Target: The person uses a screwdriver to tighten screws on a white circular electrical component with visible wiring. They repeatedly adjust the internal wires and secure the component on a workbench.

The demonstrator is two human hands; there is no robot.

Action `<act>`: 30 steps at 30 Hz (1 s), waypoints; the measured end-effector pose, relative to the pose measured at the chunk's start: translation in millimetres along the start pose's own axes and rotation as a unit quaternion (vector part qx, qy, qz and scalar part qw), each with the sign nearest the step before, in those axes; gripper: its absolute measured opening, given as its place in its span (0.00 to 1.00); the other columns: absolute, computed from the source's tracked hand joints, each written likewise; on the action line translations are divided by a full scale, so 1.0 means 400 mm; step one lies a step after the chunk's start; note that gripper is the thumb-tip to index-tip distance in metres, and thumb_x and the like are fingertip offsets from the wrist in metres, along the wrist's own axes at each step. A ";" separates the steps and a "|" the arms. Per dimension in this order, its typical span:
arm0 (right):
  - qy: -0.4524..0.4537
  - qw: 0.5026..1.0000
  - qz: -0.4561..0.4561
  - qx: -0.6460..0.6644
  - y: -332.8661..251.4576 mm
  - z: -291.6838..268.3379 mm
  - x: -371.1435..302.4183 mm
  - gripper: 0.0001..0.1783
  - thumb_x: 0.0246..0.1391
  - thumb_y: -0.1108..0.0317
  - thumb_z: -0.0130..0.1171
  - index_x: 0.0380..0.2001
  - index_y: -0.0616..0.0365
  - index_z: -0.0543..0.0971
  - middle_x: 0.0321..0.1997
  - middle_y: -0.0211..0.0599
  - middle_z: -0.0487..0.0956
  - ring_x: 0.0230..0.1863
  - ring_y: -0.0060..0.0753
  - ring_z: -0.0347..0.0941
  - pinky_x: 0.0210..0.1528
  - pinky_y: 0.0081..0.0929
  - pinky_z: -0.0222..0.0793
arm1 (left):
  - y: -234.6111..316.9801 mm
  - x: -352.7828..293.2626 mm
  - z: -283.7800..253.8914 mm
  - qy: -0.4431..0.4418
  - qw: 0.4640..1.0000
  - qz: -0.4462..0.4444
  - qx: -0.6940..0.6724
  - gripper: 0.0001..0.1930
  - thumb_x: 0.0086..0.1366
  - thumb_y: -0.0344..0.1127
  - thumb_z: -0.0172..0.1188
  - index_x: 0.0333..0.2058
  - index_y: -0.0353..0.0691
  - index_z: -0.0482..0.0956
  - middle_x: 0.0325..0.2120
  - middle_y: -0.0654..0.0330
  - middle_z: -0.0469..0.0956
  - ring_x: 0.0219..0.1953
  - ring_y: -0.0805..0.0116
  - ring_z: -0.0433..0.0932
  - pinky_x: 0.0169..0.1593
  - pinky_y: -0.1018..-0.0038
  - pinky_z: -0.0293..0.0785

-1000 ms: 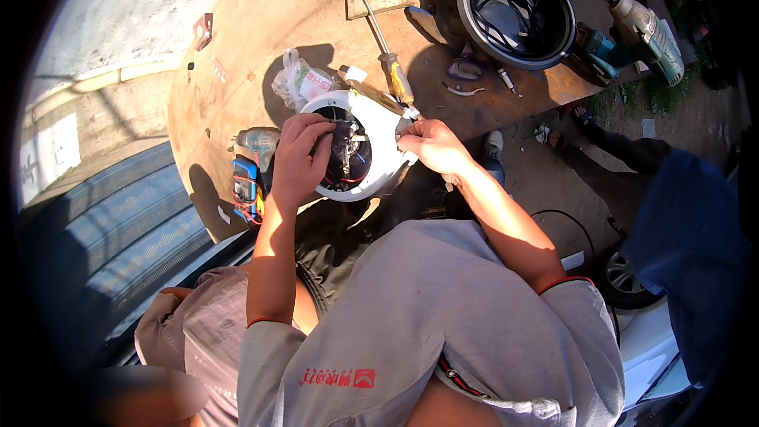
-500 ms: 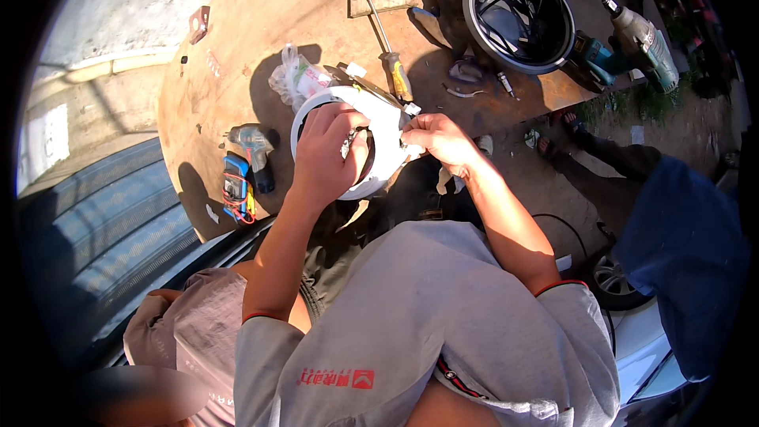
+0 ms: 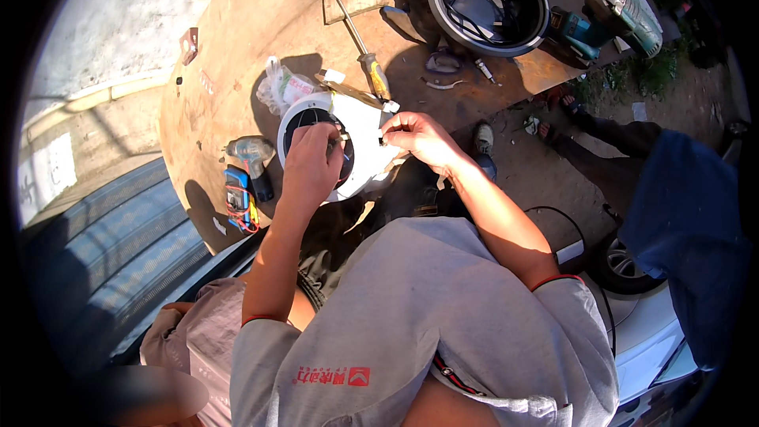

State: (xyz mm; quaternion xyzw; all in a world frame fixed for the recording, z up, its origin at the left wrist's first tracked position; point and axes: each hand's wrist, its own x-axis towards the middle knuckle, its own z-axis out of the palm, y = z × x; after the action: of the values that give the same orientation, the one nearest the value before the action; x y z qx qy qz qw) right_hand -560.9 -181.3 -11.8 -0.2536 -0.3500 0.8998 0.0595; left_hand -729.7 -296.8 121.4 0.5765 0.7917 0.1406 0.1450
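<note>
A white round housing (image 3: 365, 160) with a dark opening on its left side stands at the table's near edge. My left hand (image 3: 311, 160) reaches into that opening, its fingers closed among thin wires; what they pinch is hidden. At the housing's right side my right hand (image 3: 425, 141) is closed in a pinch, with a small dark bit at the fingertips that I cannot make out. Just beyond the housing lie a yellow-handled screwdriver (image 3: 375, 75) and a clear plastic bag (image 3: 286, 92).
Left on the wooden table (image 3: 213, 47) are a cordless drill (image 3: 251, 156) and a blue multimeter (image 3: 238, 198). Far right stand a black round tub (image 3: 544, 20) holding cables and a teal power drill (image 3: 621, 14). People are close by: a blue garment (image 3: 681, 225) right, a pinkish shirt (image 3: 198, 332) lower left.
My left hand has shifted slightly left and down, uncovering more of the dark opening and wires. My right hand has moved slightly left. The view has shifted a little.
</note>
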 end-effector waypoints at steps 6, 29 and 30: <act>0.012 0.998 0.022 -0.064 -0.041 -0.003 0.013 0.09 0.53 0.73 0.65 0.36 0.66 0.82 0.33 0.34 0.82 0.34 0.22 0.77 0.40 0.23 0.74 | -0.025 0.046 -0.012 -0.092 0.992 0.070 0.051 0.07 0.58 0.33 0.65 0.36 0.41 0.84 0.36 0.61 0.82 0.41 0.55 0.75 0.48 0.61 0.72; 0.008 0.988 0.066 -0.139 -0.050 0.012 0.038 0.12 0.50 0.70 0.61 0.35 0.70 0.80 0.30 0.35 0.80 0.31 0.24 0.75 0.36 0.23 0.71 | -0.069 0.034 0.012 -0.079 0.994 0.054 0.056 0.04 0.60 0.35 0.63 0.32 0.44 0.85 0.35 0.67 0.82 0.38 0.59 0.76 0.45 0.62 0.71; 0.009 0.988 0.078 -0.130 -0.054 0.016 0.038 0.12 0.50 0.70 0.61 0.35 0.69 0.81 0.30 0.35 0.80 0.31 0.24 0.75 0.36 0.24 0.71 | -0.067 0.029 0.017 -0.067 0.996 0.048 0.045 0.04 0.60 0.35 0.64 0.32 0.44 0.85 0.36 0.67 0.82 0.38 0.59 0.76 0.44 0.63 0.72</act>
State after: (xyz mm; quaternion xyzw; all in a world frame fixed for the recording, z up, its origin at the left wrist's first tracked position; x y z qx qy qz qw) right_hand -578.8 -164.5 0.1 -0.2941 -0.4426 0.8462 -0.0406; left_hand -753.9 -293.2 104.0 0.6282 0.7569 0.0729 0.1649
